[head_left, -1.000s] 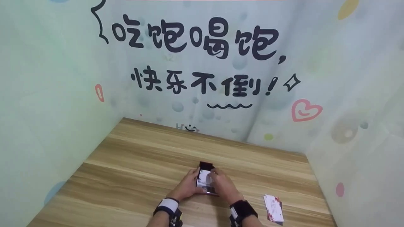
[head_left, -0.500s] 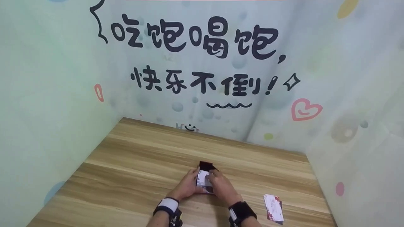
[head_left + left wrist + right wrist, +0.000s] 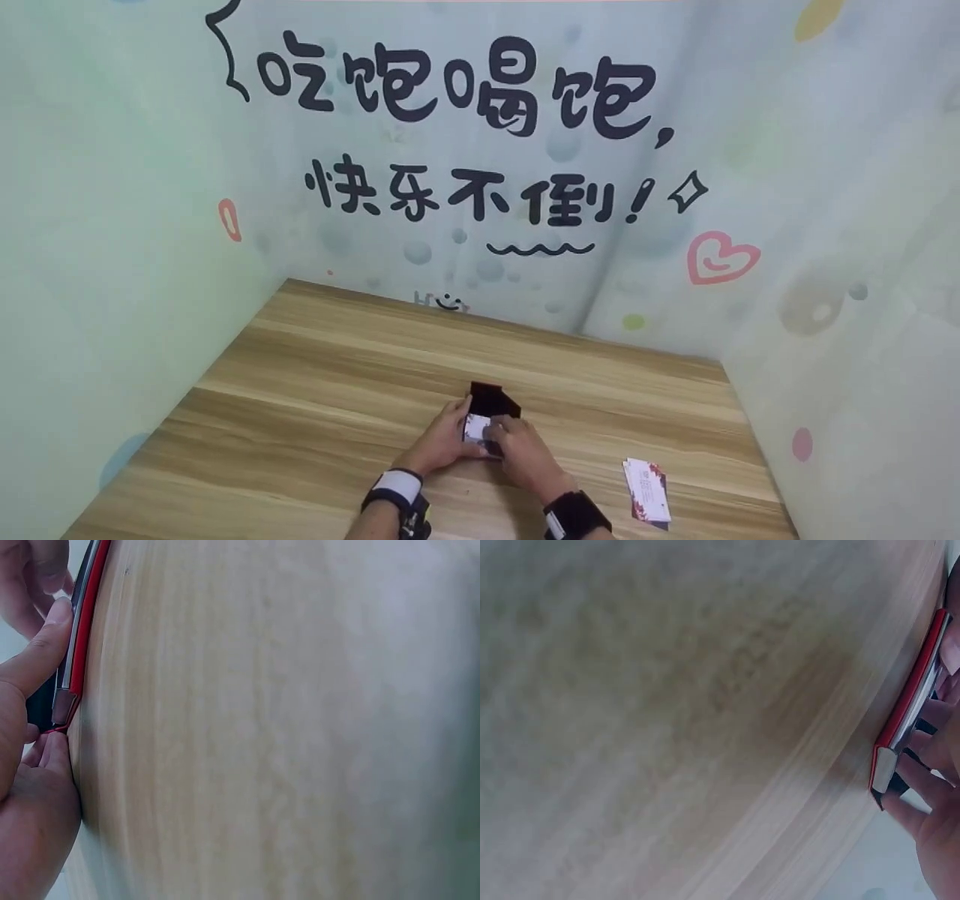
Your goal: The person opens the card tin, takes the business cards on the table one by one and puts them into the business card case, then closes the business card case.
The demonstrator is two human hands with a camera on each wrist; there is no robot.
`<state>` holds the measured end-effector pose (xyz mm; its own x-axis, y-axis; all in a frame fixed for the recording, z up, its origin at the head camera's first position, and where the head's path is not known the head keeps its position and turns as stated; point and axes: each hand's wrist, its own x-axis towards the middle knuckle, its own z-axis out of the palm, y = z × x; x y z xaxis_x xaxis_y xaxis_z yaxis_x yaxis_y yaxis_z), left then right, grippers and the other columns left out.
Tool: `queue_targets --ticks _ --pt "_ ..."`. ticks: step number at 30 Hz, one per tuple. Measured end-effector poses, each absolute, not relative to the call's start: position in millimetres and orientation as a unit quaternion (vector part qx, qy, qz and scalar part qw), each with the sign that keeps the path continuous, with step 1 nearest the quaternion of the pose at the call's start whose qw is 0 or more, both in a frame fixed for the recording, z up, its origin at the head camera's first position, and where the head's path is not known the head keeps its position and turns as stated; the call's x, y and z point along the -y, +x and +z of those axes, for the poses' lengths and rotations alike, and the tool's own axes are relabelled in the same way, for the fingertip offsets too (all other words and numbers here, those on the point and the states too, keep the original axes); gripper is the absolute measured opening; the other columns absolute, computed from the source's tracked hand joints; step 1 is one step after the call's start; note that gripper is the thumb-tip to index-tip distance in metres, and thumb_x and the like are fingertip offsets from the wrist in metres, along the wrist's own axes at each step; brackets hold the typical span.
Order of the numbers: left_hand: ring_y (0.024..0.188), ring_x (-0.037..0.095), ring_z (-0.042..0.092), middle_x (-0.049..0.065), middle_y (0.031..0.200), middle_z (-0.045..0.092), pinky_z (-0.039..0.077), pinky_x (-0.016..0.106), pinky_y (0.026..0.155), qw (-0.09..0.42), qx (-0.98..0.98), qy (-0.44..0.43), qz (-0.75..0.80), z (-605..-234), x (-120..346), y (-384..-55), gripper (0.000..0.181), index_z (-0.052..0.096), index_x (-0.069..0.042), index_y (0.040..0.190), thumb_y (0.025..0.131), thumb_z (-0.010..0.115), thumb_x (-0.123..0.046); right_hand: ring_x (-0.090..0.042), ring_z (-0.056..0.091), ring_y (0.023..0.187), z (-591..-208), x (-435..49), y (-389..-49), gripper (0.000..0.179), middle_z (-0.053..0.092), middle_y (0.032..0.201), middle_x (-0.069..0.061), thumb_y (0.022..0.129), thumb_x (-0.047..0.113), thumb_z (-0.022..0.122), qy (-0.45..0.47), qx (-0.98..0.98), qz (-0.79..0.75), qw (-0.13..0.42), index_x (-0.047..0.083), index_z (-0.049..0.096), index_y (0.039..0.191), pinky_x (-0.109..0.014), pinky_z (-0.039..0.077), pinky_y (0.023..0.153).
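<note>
A card case (image 3: 489,397) with a black inside, a metal frame and a red cover (image 3: 88,615) lies with its lid raised in the head view. My left hand (image 3: 441,441) grips its left side, the thumb (image 3: 46,645) along the near edge. A white business card (image 3: 477,427) with a floral print sits at the case's opening. The curled fingers of my right hand (image 3: 525,450) pinch this card at its right side and cover part of it. In the right wrist view, fingers (image 3: 930,784) of that hand overlap the case's metal edge.
A small fanned pile of white cards with red flowers (image 3: 648,491) lies to the right on the wood-grain table (image 3: 337,360). Printed fabric walls (image 3: 510,285) enclose the table at the back and both sides.
The business card has shifted slightly toward me, and more of the black inside of the case shows. My right fingers have moved a little with it; my left hand keeps its hold.
</note>
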<state>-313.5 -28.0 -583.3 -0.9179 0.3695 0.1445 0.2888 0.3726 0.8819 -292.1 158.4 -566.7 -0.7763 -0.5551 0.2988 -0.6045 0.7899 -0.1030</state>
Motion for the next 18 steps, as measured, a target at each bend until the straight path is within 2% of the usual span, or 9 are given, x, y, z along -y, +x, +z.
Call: queue_targets --ticks 5,14,18 --pt "0.143 0.052 0.030 0.038 0.152 0.030 0.025 0.059 0.121 0.047 -0.822 0.199 0.532 -584 28 -314 0.103 0.021 0.015 0.151 0.076 0.086 -0.011 -0.032 0.065 0.111 -566 -159 -286 0.039 0.067 0.118 -0.012 0.073 -0.009 0.068 0.301 0.942 0.084 0.127 0.005 0.072 0.109 -0.064 0.048 0.100" --pt "0.145 0.050 0.028 0.036 0.154 0.029 0.025 0.057 0.122 0.056 -0.830 0.191 0.522 -583 28 -315 0.104 0.021 0.012 0.153 0.076 0.086 -0.014 -0.031 0.065 0.109 -562 -158 -277 0.042 0.067 0.117 -0.009 0.074 -0.008 0.072 0.297 0.945 0.046 0.128 0.008 0.070 0.114 -0.063 0.049 0.099" --pt "0.142 0.051 0.033 0.036 0.151 0.033 0.027 0.059 0.120 0.042 -0.837 0.198 0.509 -582 28 -315 0.104 0.022 0.014 0.152 0.075 0.086 -0.015 -0.028 0.065 0.108 -560 -158 -274 0.043 0.068 0.114 -0.008 0.075 -0.009 0.069 0.306 0.941 0.045 0.139 0.007 0.070 0.115 -0.061 0.051 0.095"
